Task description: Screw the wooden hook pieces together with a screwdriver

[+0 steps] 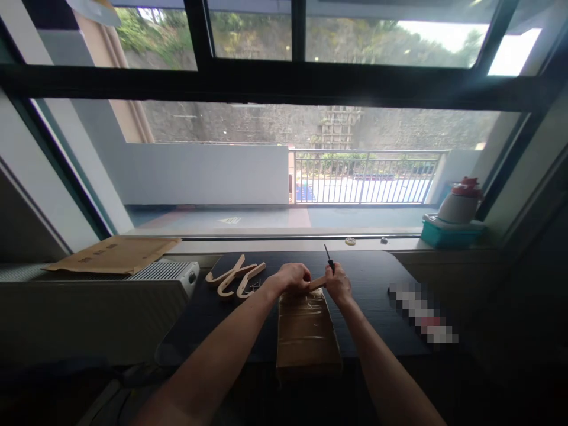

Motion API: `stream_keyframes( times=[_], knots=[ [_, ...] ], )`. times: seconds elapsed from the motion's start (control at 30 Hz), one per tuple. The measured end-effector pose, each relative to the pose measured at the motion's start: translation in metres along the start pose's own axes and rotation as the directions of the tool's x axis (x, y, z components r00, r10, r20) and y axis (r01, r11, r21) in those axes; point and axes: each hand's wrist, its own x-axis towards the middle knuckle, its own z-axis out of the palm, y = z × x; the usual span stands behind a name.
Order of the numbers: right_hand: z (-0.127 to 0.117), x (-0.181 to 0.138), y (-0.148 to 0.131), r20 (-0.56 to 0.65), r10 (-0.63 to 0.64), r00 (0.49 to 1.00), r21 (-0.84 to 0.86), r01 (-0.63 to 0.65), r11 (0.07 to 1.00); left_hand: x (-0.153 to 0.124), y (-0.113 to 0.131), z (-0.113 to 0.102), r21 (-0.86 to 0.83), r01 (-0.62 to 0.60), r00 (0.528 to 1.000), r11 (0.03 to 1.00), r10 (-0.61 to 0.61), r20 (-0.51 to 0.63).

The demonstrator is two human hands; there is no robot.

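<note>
Over the far end of a taped cardboard box (307,331), both my hands are close together. My right hand (338,282) is closed around a screwdriver (330,261), its thin shaft pointing up and away. A pale wooden piece (317,284) spans the gap between my hands. My left hand (294,276) has its fingers curled at the left end of this wood; its fingertips are partly hidden. Left of the box, several curved wooden hooks (239,277) lie on the dark table (364,319), with small dark screw-like bits (255,287) beside them.
A flat brown paper package (115,254) lies on the radiator (166,271) at left. On the window sill stand a tape roll (350,241), a small metallic item (384,240), and a teal box (450,232) with a white-and-red bottle (461,201) on top. A blurred object (421,313) lies at right.
</note>
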Motion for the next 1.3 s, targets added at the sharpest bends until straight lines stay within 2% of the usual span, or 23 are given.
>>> stream_keyframes(
  times=[0.27,0.5,0.8,1.0,1.07,1.2,1.3],
  knots=[
    [0.0,0.004,-0.002,0.046,-0.012,0.999,-0.156,0.019,0.988,-0.002,-0.003,0.006,-0.003,0.004,0.999,1.0,-0.004,-0.045],
    [0.002,0.009,0.0,0.054,0.008,0.999,-0.185,0.002,0.983,0.001,-0.006,0.008,-0.019,-0.004,0.999,1.0,0.003,-0.035],
    [-0.004,0.002,0.001,0.07,-0.069,0.995,-0.034,0.072,0.997,-0.003,-0.005,0.007,-0.023,-0.028,0.998,0.999,0.027,-0.048],
    [-0.007,0.005,0.016,0.198,-0.077,0.977,0.121,0.054,0.991,-0.004,-0.013,0.018,-0.049,-0.132,0.983,0.99,0.124,-0.138],
    [-0.01,0.005,0.016,0.23,-0.073,0.971,0.099,0.051,0.994,-0.004,-0.014,0.02,-0.089,-0.15,0.979,0.985,0.135,-0.153],
    [-0.014,0.003,0.006,0.245,-0.062,0.968,0.034,0.056,0.998,-0.002,-0.015,0.018,-0.135,-0.113,0.989,0.984,0.099,-0.108],
    [-0.014,0.002,-0.003,0.293,0.034,0.956,-0.026,-0.027,0.999,0.0,-0.015,0.011,-0.157,-0.109,0.994,0.982,0.108,-0.02]
  ],
)
